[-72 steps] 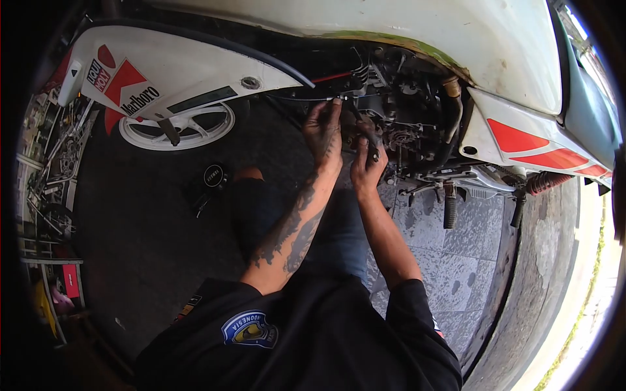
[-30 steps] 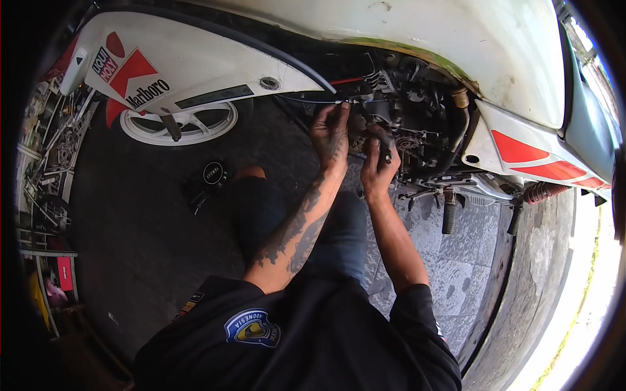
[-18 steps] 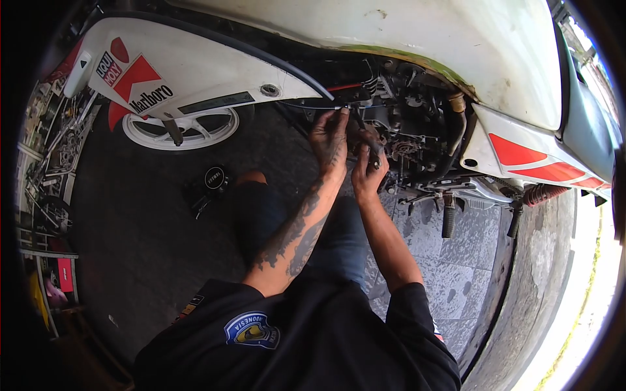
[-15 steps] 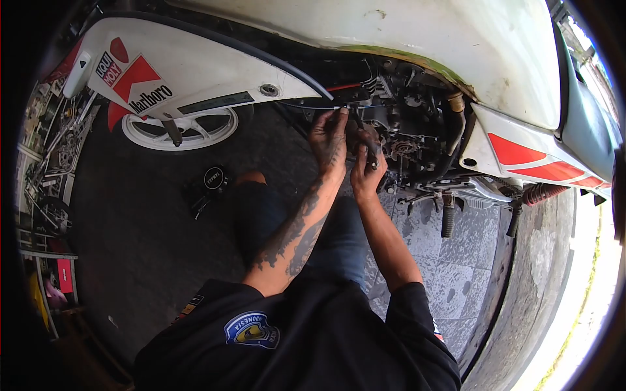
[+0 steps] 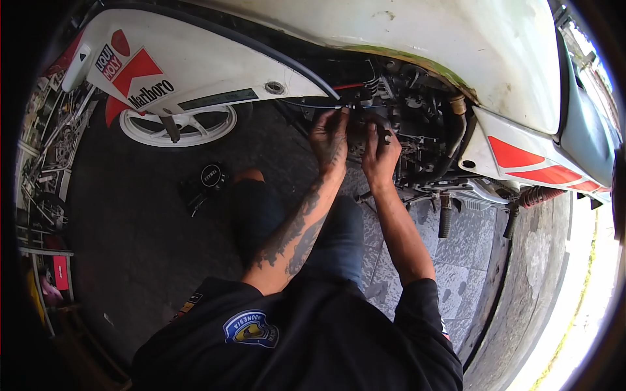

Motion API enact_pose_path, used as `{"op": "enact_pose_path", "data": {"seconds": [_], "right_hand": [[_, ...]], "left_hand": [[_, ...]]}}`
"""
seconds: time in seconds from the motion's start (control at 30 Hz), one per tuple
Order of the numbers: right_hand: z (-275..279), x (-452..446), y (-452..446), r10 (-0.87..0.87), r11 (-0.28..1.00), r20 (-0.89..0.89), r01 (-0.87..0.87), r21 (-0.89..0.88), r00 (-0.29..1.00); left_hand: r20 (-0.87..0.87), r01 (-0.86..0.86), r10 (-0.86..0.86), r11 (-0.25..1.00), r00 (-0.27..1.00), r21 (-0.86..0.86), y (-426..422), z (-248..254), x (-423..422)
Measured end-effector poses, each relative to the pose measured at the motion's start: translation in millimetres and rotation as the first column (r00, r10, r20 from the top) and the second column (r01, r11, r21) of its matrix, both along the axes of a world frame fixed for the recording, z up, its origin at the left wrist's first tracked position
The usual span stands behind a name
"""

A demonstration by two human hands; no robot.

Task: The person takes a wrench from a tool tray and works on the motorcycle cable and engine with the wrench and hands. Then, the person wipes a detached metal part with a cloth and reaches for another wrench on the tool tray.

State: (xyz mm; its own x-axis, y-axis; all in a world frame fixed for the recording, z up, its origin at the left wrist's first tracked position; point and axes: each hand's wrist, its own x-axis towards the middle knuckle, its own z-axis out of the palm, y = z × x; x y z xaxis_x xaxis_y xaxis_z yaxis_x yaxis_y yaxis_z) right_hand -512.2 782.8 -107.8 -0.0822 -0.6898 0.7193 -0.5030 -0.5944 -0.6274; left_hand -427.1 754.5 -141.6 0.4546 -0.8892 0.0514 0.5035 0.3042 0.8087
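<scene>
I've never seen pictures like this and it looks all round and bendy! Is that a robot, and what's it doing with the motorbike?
There's no robot here: these are a person's own bare hands. The camera sits on the person's head and looks forward and down, so you see their arms and black shirt too.

In front is a white and red motorcycle. The left hand pinches at a thin cable beside the engine. The right hand holds a dark tool, too hard to see to name.

On the dark floor lies a black part with a round, lettered cover, near the white front wheel.
</scene>
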Motion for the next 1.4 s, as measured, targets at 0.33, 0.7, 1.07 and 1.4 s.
{"op": "enact_pose_path", "data": {"seconds": [0.33,0.7,1.07,1.4], "right_hand": [[36,-3,-10,-0.105,0.992,-0.116,0.113,0.064,0.988],[-8,5,36,-0.108,0.984,0.44,0.032,0.177,0.892],[-15,14,30,-0.1,0.98,0.418,0.017,0.198,0.903],[-20,16,35,-0.093,0.981,0.449,0.004,0.196,0.889]], "left_hand": [[-0.041,0.098,-0.097,0.995,0.994,0.029,4,2,5],[0.154,0.18,-0.199,0.975,0.968,0.127,6,11,30],[0.063,0.209,-0.22,0.966,0.973,0.152,15,22,30],[0.089,0.157,-0.161,0.986,0.983,0.051,3,9,36]]}}
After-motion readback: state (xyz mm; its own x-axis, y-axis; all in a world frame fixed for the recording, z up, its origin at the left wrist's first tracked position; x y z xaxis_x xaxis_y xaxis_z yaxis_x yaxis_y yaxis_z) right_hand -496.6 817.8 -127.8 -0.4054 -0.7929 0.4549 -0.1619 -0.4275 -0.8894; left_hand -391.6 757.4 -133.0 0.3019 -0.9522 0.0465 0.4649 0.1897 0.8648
